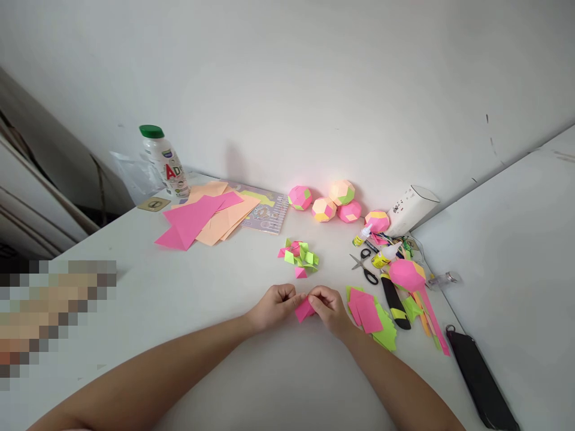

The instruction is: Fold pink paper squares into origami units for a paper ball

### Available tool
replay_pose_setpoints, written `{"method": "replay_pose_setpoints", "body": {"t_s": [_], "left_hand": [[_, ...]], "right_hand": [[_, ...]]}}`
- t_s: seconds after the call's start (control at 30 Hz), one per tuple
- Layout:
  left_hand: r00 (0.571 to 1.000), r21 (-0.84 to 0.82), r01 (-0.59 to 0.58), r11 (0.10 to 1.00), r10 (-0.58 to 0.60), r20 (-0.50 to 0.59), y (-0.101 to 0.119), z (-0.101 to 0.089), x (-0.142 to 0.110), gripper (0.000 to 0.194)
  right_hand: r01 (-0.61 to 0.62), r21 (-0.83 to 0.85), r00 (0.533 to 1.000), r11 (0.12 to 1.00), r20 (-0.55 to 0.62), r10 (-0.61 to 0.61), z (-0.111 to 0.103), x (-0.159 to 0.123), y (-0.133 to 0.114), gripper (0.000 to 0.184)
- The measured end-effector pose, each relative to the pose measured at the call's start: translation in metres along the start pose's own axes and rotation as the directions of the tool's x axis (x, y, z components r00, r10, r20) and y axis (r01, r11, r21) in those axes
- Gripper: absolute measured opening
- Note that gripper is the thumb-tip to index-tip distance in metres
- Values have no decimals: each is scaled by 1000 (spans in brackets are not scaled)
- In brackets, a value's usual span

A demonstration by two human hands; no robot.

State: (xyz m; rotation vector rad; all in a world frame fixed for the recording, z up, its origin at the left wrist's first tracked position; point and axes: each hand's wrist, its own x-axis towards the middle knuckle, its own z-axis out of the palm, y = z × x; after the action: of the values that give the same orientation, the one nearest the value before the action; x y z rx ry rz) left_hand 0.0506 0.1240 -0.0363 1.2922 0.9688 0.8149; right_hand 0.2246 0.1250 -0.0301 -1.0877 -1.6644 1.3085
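A small piece of pink paper [304, 310] is pinched between my two hands near the middle of the table. My left hand [277, 306] grips its left edge with thumb and curled fingers. On the other side my right hand [331, 308] pinches its upper right part, hiding some of it. Just beyond my hands lies a cluster of folded green and pink paper pieces [302, 256]. By my right wrist, pink paper squares [368, 311] overlap a stack of green paper pieces [384, 335].
Scissors [365, 265], glue bottles [381, 257], a black-and-yellow cutter [395, 302] and a black case [483, 377] lie to the right. Paper balls [324, 209] sit along the wall. Pink and orange sheets [193, 221] and a white bottle [166, 164] stand back left.
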Motion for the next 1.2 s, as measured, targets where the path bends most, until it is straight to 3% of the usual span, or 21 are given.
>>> {"method": "replay_pose_setpoints", "body": {"t_s": [0.17, 0.4, 0.57, 0.77, 0.9, 1.2], "left_hand": [[999, -78, -3, 997, 6, 34, -1, -1, 0, 48], [999, -186, 12, 983, -20, -41, 5, -3, -1, 38], [998, -50, 5, 999, -2, 70, 4, -2, 0, 33], [998, -176, -10, 984, -2, -66, 6, -2, 1, 34], [996, -199, 65, 978, -77, -52, 7, -3, 0, 33], [1000, -238, -7, 971, 2, -23, 4, -4, 1, 24]], "right_hand": [[9, 6, 1000, 1000, 5, -9, 0, 0, -2, 19], [-14, -9, 999, 1000, 36, 15, -2, 0, 0, 19], [-26, -2, 998, 1000, 58, 26, -1, 0, 2, 20], [-69, 107, 997, 992, 40, 65, -2, 1, 0, 20], [-56, 116, 998, 992, 9, 55, -2, 3, 0, 21], [-97, 119, 995, 988, 43, 92, -2, 3, 1, 22]]}}
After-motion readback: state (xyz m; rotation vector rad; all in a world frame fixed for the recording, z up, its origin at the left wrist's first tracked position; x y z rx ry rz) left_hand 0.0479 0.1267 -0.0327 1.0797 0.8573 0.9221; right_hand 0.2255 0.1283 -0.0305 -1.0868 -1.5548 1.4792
